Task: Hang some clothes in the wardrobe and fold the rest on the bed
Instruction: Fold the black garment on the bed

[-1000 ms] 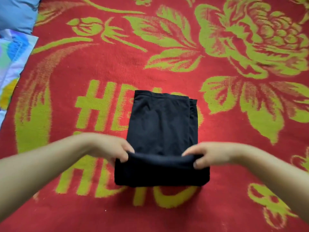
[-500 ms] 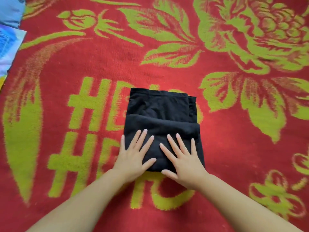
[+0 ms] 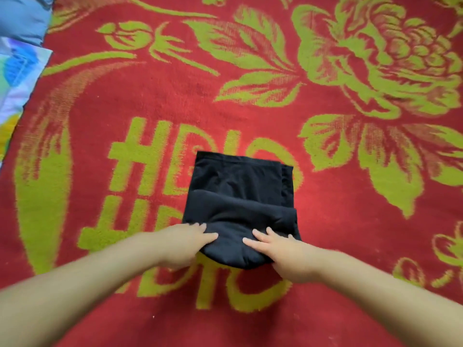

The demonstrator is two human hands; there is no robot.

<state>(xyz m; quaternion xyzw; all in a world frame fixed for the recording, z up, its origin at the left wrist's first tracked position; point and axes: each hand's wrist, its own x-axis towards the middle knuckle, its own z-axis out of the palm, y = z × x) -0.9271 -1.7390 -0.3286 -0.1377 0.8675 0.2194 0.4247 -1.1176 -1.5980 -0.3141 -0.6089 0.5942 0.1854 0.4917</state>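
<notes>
Green letters "HDIO" twice on red blanket (image 3: 175, 101)

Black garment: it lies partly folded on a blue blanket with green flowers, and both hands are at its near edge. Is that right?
Not quite. The blanket is red, not blue, as the head view shows. The rest holds: the black garment lies partly folded on it, green flowers and all, with the left hand and right hand at its near edge.

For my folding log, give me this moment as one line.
stage: folding | item: black garment on red blanket | left hand: gripping near edge | right hand: gripping near edge
</notes>
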